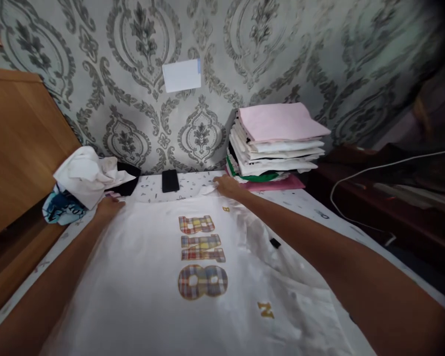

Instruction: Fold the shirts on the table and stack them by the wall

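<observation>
A white shirt point(144, 257) lies spread out before me, with plaid letters down its middle and smaller gold letters toward its right side. My left hand point(109, 206) is closed at the shirt's far left corner, its fingers partly hidden. At the far edge, my right hand point(228, 187) pinches a bit of the white cloth. The right part of the shirt is wrinkled, and a small black tag point(275, 243) shows there.
Folded clothes point(282, 123) are stacked at the back right, pink on top. Crumpled clothes point(85, 173) lie back left beside a wooden panel point(22, 143). A black phone-like object point(170, 181) rests near the patterned wall. A white cable point(356, 173) hangs at right.
</observation>
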Available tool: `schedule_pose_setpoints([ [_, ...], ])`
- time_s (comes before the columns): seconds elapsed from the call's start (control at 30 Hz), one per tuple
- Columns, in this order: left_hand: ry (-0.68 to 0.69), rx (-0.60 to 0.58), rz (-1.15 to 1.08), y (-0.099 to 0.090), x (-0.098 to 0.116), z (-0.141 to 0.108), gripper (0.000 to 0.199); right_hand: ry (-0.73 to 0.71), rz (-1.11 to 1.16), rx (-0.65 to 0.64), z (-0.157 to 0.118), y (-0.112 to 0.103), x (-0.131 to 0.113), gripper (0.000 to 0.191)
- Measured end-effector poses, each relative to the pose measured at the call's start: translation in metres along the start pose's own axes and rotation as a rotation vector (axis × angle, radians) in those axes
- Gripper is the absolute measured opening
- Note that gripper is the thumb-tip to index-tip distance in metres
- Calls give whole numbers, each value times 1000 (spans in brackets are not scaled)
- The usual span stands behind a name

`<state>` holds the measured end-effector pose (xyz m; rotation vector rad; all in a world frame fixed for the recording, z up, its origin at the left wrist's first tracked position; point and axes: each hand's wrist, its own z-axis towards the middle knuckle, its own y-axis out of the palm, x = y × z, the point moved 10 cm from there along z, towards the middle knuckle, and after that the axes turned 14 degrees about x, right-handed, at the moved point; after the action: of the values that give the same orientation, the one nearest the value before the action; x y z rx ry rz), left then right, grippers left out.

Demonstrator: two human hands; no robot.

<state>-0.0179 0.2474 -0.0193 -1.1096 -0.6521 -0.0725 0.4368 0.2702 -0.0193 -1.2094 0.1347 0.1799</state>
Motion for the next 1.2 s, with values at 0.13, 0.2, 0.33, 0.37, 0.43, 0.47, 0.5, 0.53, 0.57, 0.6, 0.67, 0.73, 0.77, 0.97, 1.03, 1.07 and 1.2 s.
schedule_pose_setpoints([
  [0.13, 144, 103, 261, -4, 12, -11, 25, 125, 20, 58, 14, 15, 12, 36],
  [0.2, 226, 135, 372, -5, 19, -19, 33, 187, 41, 108, 17, 18, 17, 38],
  [0.33, 269, 96, 470, -5, 23, -24, 36, 223, 103, 180, 16, 16, 17, 42],
  [0.37, 293, 101, 497, -7, 26, -25, 36, 214, 121, 193, 14, 13, 15, 46],
  [0.43, 385, 156, 526, -11, 43, -33, 39, 196, 153, 213, 6, 8, 8, 57],
  [0.47, 453, 187, 512, -12, 56, -42, 40, 174, 173, 225, -1, 4, 2, 61],
  [0.5, 523, 203, 490, -10, 71, -55, 41, 123, 199, 238, -10, 1, -9, 61],
  [0.53, 601, 184, 452, -4, 87, -73, 42, 34, 228, 245, -21, -2, -24, 59],
  [0.57, 682, 120, 395, 8, 103, -94, 44, -84, 254, 241, -36, -4, -42, 55],
  [0.6, 749, 41, 358, 22, 117, -116, 44, -216, 270, 224, -52, -4, -61, 52],
  [0.67, 936, -252, 165, 56, 144, -170, 53, -403, 235, 145, -85, 4, -85, 49],
  [0.73, 965, -360, 100, 72, 150, -193, 61, -411, 139, 62, -102, 16, -81, 52],
  [0.77, 944, -373, 106, 75, 144, -191, 64, -380, 93, 37, -105, 20, -73, 54],
  [0.97, 556, -251, 344, 33, 25, -88, 67, -251, 3, 21, -93, 21, -17, 58],
  [1.03, 472, -230, 390, 16, -6, -64, 66, -234, 4, 32, -89, 18, -9, 57],
  [1.07, 449, -222, 402, 9, -15, -59, 66, -225, 10, 32, -88, 17, -8, 56],
  [1.2, 404, -138, 455, -7, -4, -75, 69, -175, 69, -3, -100, 10, -15, 52],
])
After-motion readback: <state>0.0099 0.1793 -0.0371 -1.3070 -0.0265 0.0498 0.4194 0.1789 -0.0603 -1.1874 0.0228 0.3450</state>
